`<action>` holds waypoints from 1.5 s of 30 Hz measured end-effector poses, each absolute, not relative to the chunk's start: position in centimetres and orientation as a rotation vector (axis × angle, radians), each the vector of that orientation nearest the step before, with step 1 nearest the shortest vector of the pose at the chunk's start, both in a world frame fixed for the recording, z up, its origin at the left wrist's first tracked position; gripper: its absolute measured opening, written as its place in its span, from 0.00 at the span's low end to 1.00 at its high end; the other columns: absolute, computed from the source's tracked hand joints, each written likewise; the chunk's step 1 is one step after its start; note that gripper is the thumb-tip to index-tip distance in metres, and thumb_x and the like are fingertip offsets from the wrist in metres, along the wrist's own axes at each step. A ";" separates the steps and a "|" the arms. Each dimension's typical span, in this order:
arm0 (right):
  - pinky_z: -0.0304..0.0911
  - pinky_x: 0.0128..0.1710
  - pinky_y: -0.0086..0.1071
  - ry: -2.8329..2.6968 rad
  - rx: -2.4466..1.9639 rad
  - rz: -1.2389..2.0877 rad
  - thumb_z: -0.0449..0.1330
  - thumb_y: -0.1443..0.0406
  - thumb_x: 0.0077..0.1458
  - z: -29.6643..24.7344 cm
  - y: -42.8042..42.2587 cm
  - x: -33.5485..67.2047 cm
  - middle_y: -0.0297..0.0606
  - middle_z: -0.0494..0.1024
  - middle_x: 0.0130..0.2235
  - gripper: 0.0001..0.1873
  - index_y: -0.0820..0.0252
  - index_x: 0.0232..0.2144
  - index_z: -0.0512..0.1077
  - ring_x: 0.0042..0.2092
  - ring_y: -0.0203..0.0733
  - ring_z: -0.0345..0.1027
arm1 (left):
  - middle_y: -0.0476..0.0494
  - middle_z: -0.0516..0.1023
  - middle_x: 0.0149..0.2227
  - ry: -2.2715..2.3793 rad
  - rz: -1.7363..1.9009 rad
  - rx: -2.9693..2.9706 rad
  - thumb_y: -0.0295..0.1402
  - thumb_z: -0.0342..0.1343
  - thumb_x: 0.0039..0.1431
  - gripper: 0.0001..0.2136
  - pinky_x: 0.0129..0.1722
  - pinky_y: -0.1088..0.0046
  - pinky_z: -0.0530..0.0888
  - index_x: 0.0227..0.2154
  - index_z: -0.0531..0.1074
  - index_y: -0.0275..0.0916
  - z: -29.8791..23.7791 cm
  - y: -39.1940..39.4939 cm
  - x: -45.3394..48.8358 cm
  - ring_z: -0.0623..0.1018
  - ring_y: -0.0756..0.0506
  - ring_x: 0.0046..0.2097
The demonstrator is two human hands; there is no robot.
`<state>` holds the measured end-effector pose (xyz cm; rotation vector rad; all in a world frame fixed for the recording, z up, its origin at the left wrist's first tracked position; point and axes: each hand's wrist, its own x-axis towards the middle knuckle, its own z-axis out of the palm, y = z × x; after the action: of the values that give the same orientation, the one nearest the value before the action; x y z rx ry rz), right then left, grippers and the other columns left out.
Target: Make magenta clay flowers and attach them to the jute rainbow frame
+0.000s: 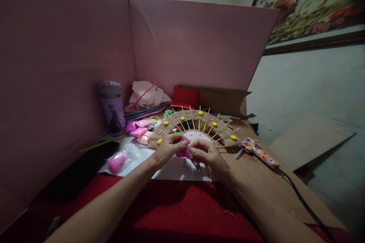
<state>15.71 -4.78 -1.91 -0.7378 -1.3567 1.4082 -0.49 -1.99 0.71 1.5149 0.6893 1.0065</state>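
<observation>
The arch [190,115] looks woven from end to end, and six yellow dots [200,113] sit spaced along its band; that much appears done. Its sticks [194,124] poke out bare at both edges, and no pink shows on the band. In front of the arch, the left hand [168,146] pinches a magenta packet [182,152], while the right hand [209,155] has its fingertips closed at the packet's edge; whether it is open, I cannot tell. More pink bags [139,132] lie left of the arch, seemingly unused.
</observation>
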 end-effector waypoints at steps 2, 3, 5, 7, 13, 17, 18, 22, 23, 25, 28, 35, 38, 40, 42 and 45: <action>0.56 0.13 0.20 -1.355 -0.733 1.417 0.60 0.61 0.51 -1.9 -4.8 15.7 0.29 0.71 0.23 0.08 0.61 0.27 0.68 0.18 0.27 0.62 | 0.50 0.69 0.20 0.686 1.007 1.507 0.40 0.60 0.46 0.14 0.24 0.76 0.62 0.26 0.71 0.32 0.7 -2.0 -0.5 0.67 0.53 0.23; 0.56 0.13 0.20 -1.355 -0.733 1.419 0.60 0.61 0.51 -1.9 -4.8 15.7 0.29 0.71 0.23 0.08 0.61 0.27 0.68 0.18 0.27 0.62 | 0.50 0.69 0.20 0.683 1.007 1.502 0.41 0.60 0.46 0.14 0.24 0.76 0.62 0.26 0.71 0.32 0.7 -2.0 -0.5 0.67 0.53 0.23; 0.56 0.13 0.20 -1.354 -0.733 1.413 0.61 0.62 0.51 -1.8 -4.9 15.7 0.29 0.71 0.23 0.08 0.61 0.27 0.68 0.18 0.27 0.62 | 0.50 0.69 0.20 0.681 1.009 1.501 0.40 0.60 0.46 0.14 0.24 0.76 0.62 0.26 0.71 0.32 0.6 -1.9 -0.5 0.67 0.53 0.23; 0.56 0.13 0.20 -1.350 -0.732 1.406 0.61 0.62 0.50 -1.7 -4.9 15.6 0.29 0.70 0.22 0.08 0.61 0.26 0.68 0.18 0.27 0.61 | 0.50 0.68 0.20 0.681 1.009 1.508 0.40 0.60 0.46 0.14 0.24 0.76 0.62 0.27 0.71 0.32 0.5 -1.9 -0.5 0.67 0.53 0.23; 0.57 0.13 0.20 -1.347 -0.713 1.418 0.61 0.62 0.51 -1.8 -4.9 15.6 0.29 0.71 0.23 0.08 0.61 0.27 0.68 0.18 0.27 0.61 | 0.51 0.68 0.20 0.684 1.004 1.513 0.40 0.59 0.46 0.14 0.24 0.76 0.61 0.27 0.71 0.32 0.5 -1.9 -0.5 0.66 0.53 0.23; 0.57 0.13 0.20 -1.352 -0.711 1.422 0.61 0.61 0.51 -1.8 -4.8 15.7 0.29 0.70 0.22 0.09 0.61 0.26 0.68 0.18 0.27 0.61 | 0.51 0.68 0.20 0.685 1.003 1.505 0.41 0.60 0.46 0.14 0.25 0.76 0.62 0.26 0.71 0.32 0.5 -1.8 -0.5 0.66 0.53 0.23; 0.57 0.13 0.20 -1.354 -0.710 1.424 0.60 0.61 0.51 -1.8 -4.8 15.7 0.29 0.70 0.23 0.09 0.62 0.26 0.68 0.18 0.27 0.61 | 0.51 0.68 0.20 0.684 1.004 1.500 0.41 0.60 0.46 0.14 0.25 0.76 0.62 0.26 0.71 0.32 0.5 -1.8 -0.5 0.66 0.53 0.23; 0.57 0.13 0.21 -1.365 -0.710 1.415 0.60 0.60 0.51 -1.8 -4.8 15.8 0.30 0.71 0.24 0.09 0.61 0.27 0.68 0.18 0.27 0.61 | 0.51 0.68 0.20 0.682 1.008 1.487 0.40 0.60 0.46 0.14 0.24 0.76 0.61 0.26 0.71 0.32 0.5 -1.8 -0.4 0.66 0.53 0.22; 0.57 0.13 0.21 -1.370 -0.707 1.413 0.60 0.60 0.52 -1.9 -4.8 15.8 0.30 0.71 0.24 0.10 0.61 0.27 0.68 0.18 0.28 0.62 | 0.51 0.68 0.20 0.680 1.008 1.484 0.40 0.60 0.46 0.14 0.24 0.76 0.62 0.26 0.71 0.32 0.5 -1.8 -0.4 0.66 0.53 0.22; 0.57 0.13 0.21 -1.381 -0.696 1.419 0.60 0.60 0.52 -1.9 -4.7 15.9 0.31 0.71 0.23 0.10 0.61 0.27 0.68 0.18 0.28 0.62 | 0.50 0.68 0.20 0.676 1.008 1.480 0.40 0.60 0.46 0.14 0.24 0.76 0.62 0.26 0.71 0.32 0.5 -1.9 -0.4 0.66 0.54 0.22; 0.57 0.13 0.21 -1.388 -0.688 1.425 0.60 0.60 0.52 -1.9 -4.8 15.9 0.30 0.70 0.23 0.10 0.61 0.27 0.68 0.18 0.28 0.62 | 0.50 0.69 0.20 0.669 1.011 1.484 0.40 0.60 0.46 0.14 0.24 0.76 0.61 0.26 0.72 0.32 0.5 -1.9 -0.5 0.66 0.54 0.22; 0.58 0.13 0.21 -1.361 -0.719 1.421 0.62 0.61 0.49 -1.7 -5.0 15.7 0.29 0.71 0.22 0.10 0.61 0.28 0.68 0.18 0.27 0.61 | 0.50 0.69 0.20 0.685 1.026 1.502 0.41 0.60 0.46 0.14 0.24 0.76 0.61 0.28 0.72 0.32 0.6 -1.9 -0.5 0.66 0.53 0.22; 0.57 0.14 0.20 -1.354 -0.719 1.428 0.62 0.61 0.49 -1.7 -5.0 15.7 0.29 0.70 0.23 0.09 0.61 0.28 0.68 0.18 0.27 0.61 | 0.50 0.69 0.20 0.680 1.023 1.503 0.41 0.60 0.46 0.14 0.25 0.76 0.61 0.28 0.72 0.32 0.6 -1.9 -0.5 0.66 0.53 0.23; 0.57 0.14 0.21 -1.359 -0.714 1.432 0.61 0.61 0.50 -1.7 -5.0 15.8 0.30 0.71 0.23 0.09 0.61 0.27 0.68 0.18 0.27 0.61 | 0.50 0.68 0.20 0.675 1.020 1.503 0.41 0.60 0.46 0.14 0.25 0.76 0.61 0.27 0.72 0.32 0.5 -1.9 -0.5 0.66 0.53 0.23; 0.57 0.14 0.21 -1.367 -0.712 1.432 0.61 0.60 0.50 -1.7 -4.9 15.8 0.30 0.71 0.23 0.09 0.61 0.27 0.68 0.18 0.27 0.61 | 0.51 0.68 0.20 0.671 1.022 1.500 0.40 0.60 0.46 0.13 0.24 0.76 0.61 0.26 0.72 0.33 0.5 -1.9 -0.5 0.66 0.54 0.22; 0.57 0.14 0.21 -1.377 -0.716 1.418 0.60 0.60 0.51 -1.8 -4.9 15.8 0.30 0.71 0.23 0.09 0.61 0.27 0.68 0.18 0.27 0.62 | 0.51 0.68 0.20 0.668 1.018 1.501 0.40 0.60 0.47 0.13 0.25 0.76 0.62 0.26 0.71 0.32 0.6 -2.0 -0.5 0.66 0.54 0.23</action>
<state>15.82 -4.87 -1.79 -0.7163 -1.3766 1.4182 -0.47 -2.00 0.61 1.5011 0.6684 1.0176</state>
